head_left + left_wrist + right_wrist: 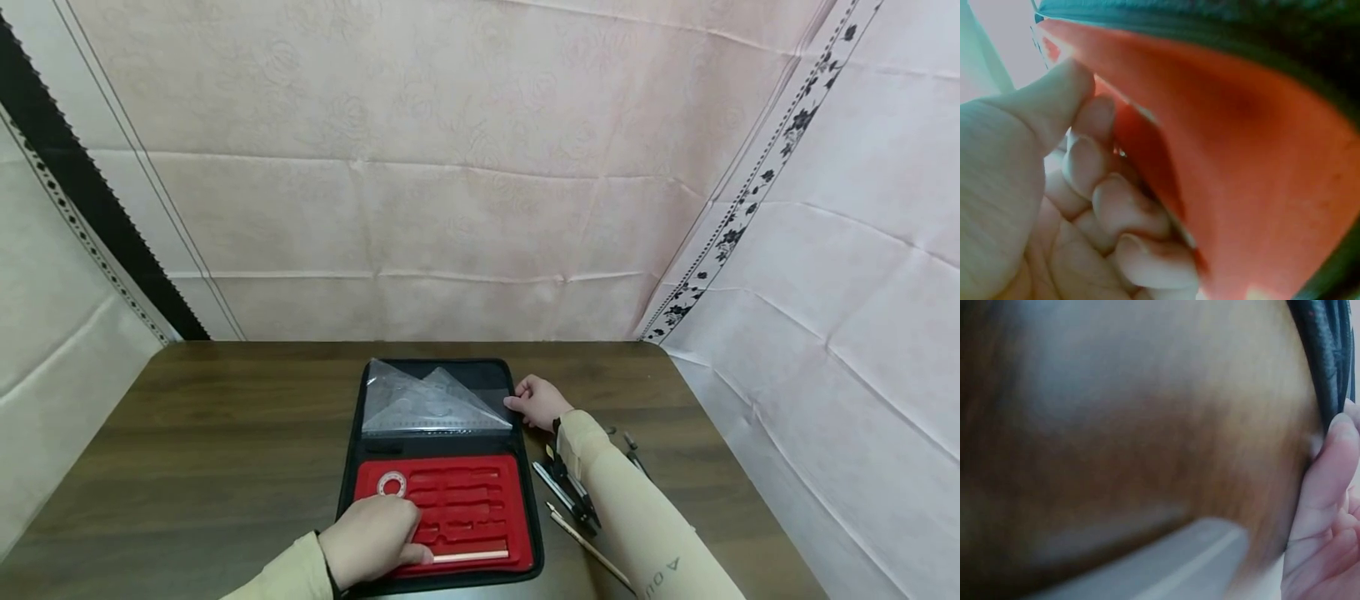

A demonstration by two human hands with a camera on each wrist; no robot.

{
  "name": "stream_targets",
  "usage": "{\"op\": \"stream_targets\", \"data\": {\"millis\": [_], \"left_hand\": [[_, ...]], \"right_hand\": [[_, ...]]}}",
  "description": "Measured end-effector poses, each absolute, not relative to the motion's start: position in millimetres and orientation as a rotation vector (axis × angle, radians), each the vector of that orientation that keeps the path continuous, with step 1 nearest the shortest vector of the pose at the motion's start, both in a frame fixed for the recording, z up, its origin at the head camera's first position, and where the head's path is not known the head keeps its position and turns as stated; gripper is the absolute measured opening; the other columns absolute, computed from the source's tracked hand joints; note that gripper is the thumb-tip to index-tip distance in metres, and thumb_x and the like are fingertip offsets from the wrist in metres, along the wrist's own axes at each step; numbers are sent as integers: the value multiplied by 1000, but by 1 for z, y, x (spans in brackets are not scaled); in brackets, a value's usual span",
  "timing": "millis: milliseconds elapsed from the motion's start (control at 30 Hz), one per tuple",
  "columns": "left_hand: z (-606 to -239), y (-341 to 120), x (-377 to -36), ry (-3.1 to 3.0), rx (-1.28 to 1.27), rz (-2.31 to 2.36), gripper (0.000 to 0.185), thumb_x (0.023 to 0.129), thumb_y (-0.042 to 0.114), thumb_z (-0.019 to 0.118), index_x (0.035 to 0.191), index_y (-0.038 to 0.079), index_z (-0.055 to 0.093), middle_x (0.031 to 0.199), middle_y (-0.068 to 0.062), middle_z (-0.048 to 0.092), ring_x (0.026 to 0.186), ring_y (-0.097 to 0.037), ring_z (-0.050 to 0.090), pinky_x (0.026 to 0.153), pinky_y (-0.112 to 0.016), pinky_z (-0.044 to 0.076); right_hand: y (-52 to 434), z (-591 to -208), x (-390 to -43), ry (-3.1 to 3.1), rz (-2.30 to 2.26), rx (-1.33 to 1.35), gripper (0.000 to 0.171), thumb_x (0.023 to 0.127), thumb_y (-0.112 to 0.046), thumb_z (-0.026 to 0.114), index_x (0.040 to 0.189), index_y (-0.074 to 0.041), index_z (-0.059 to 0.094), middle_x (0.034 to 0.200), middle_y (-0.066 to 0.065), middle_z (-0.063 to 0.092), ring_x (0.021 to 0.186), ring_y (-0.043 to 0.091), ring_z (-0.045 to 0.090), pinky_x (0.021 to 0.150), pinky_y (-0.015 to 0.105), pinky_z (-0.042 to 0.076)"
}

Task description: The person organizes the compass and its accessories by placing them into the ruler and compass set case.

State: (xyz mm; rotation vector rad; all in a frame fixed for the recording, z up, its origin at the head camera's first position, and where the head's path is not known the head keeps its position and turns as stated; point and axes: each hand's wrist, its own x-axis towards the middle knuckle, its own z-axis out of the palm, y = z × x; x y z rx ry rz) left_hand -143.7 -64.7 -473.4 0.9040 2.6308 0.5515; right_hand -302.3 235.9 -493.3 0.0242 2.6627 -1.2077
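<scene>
An unfolded black zip case (pixel 536 508) lies on the table, with a red moulded tray (pixel 517 492) in its near half. My left hand (pixel 378 533) is over the tray's left side, thumb and forefinger at the end of a pale thin stick (pixel 472 556) along the lowest slot. In the left wrist view its fingers curl in close beside the red plastic (pixel 1260 144); I cannot tell how firmly they grip. At the case's upper right edge my right hand (pixel 542 404) pinches the black border (pixel 1325 356). A white ring (pixel 392 483) sits in the tray's upper left.
Clear set squares (pixel 435 404) in a plastic sleeve lie in the case's far half. On the wooden table (pixel 225 458), right of the case, are a silver and black pen-like tool (pixel 555 482) and a pencil (pixel 588 546), partly under my right sleeve. A cloth wall (pixel 450 208) rises behind.
</scene>
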Motion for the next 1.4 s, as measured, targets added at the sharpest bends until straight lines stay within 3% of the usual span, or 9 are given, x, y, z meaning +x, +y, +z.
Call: {"op": "stream_targets", "data": {"millis": [300,567,700,833,933,1000,1100,1233,1400], "left_hand": [[-471,-83,-141,2514,897,778,33,85,51,68,68,26,55,55,12,47,49,-5,44,47,-24,33],[-471,-125,-172,2582,746,941,27,84,44,72,84,20,58,62,7,52,52,-8,48,48,-27,39],[-475,-148,-197,2742,500,913,46,82,43,75,107,8,60,83,-4,59,74,-18,57,65,-36,49],[-480,-159,-219,2864,387,804,69,82,48,74,126,-1,53,113,-17,57,106,-34,52,88,-53,45],[-480,-160,-232,2838,341,832,66,84,48,71,122,-4,55,106,-16,59,99,-32,55,83,-49,48],[-479,-160,-241,2772,292,889,54,85,46,71,109,-2,61,90,-12,59,83,-26,56,71,-42,49],[-478,-160,-254,2670,240,940,38,83,40,75,89,4,64,74,-5,55,68,-19,50,58,-34,41],[-478,-162,-265,2623,231,926,33,77,35,82,77,8,63,69,-3,55,67,-19,48,57,-32,38],[-479,-162,-268,2609,222,949,35,75,35,83,77,7,62,71,-5,55,70,-20,49,58,-32,39]], "right_hand": [[234,-492,-301,2677,-1191,9,27,91,-25,69,100,-6,52,77,7,54,63,21,56,59,32,49],[235,-497,-305,2686,-1175,16,27,92,-26,68,100,-7,52,79,7,54,64,21,57,60,33,49],[234,-496,-305,2687,-1181,10,27,92,-26,68,101,-6,52,79,8,53,64,21,57,60,33,49],[235,-495,-303,2679,-1183,16,27,92,-25,68,100,-6,52,79,7,53,64,21,57,61,33,49],[235,-494,-302,2671,-1183,12,26,92,-26,68,100,-7,52,79,7,53,64,21,57,61,33,49],[236,-493,-302,2663,-1200,18,26,91,-26,69,100,-6,53,80,8,54,65,22,58,61,33,49],[236,-493,-302,2639,-1253,38,26,90,-25,70,99,-6,54,80,8,55,67,22,59,62,33,50],[237,-493,-302,2608,-1309,48,26,90,-25,70,98,-5,55,81,8,55,69,22,60,62,33,51],[236,-491,-301,2630,-1263,43,26,92,-28,68,99,-5,56,82,8,56,70,21,61,62,32,51]]}}
